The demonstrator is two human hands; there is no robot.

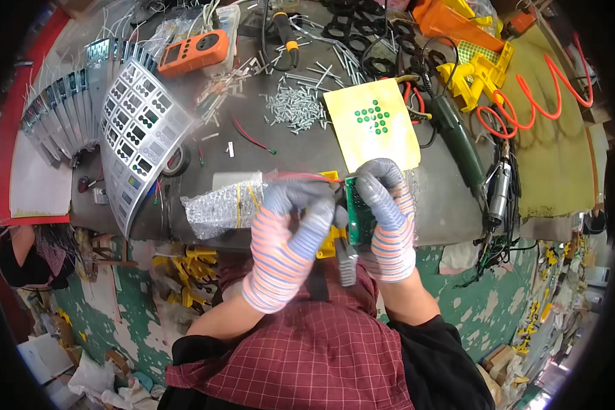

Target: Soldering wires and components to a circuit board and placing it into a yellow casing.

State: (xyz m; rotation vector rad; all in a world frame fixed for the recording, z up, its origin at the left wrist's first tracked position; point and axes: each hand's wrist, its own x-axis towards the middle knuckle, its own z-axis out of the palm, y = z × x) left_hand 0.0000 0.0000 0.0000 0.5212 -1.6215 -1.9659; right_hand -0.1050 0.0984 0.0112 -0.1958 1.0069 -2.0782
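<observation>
My right hand point(391, 222), in a striped glove with grey fingertips, grips a green circuit board point(359, 213) held on edge above the bench's front. Beside it my left hand point(287, 236), gloved alike and blurred by motion, has its fingers drawn together close to the board. What lies in that pinch is hidden. A red wire point(304, 175) runs over the left fingers toward the board's upper edge. Behind and below the hands a yellow plastic part point(329, 244) shows, with a dark grey ribbed piece point(347, 270) hanging under the board.
Bubble wrap point(219, 213) lies left of my hands. Farther off are loose screws point(296, 108), a yellow sheet with green dots point(374, 126), an orange meter point(193, 52) and a soldering iron point(285, 34). A dark green power tool point(458, 137) and coiled red hose point(526, 109) occupy the right.
</observation>
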